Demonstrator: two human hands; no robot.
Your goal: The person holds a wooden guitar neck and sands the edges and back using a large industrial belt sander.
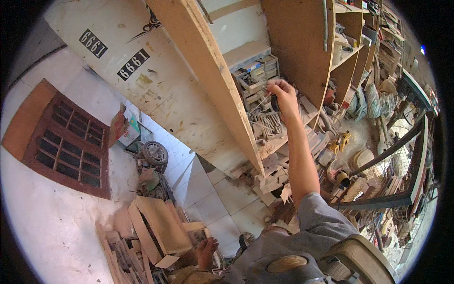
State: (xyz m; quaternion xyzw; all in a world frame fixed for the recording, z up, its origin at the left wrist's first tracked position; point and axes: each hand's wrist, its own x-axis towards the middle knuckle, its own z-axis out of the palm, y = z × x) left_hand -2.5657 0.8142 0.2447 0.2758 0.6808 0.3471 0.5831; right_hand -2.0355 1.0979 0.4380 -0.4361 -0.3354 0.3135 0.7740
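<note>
My right hand (283, 97) reaches into a wooden shelf compartment, its thumb and fingers pinched together. A thin, light-coloured stick-like piece seems to run down from the fingertips, too small to name. Just below lies a pile of metal hand tools (267, 124), which look like wrenches. A small drawer cabinet (257, 73) stands behind the fingers, with small parts in its trays. Something dark shows beside the wrist. My left hand (206, 251) hangs low by a cardboard box (163, 227), fingers loosely bent and apart, with nothing visible in it.
A tall wooden panel (208, 71) edges the compartment on its left. Wood scraps (269, 182) are heaped beneath the shelf. A dark metal frame (385, 203) and clutter crowd the right. A small wheel (155, 152) stands by the far wall, near a brown window (71, 137).
</note>
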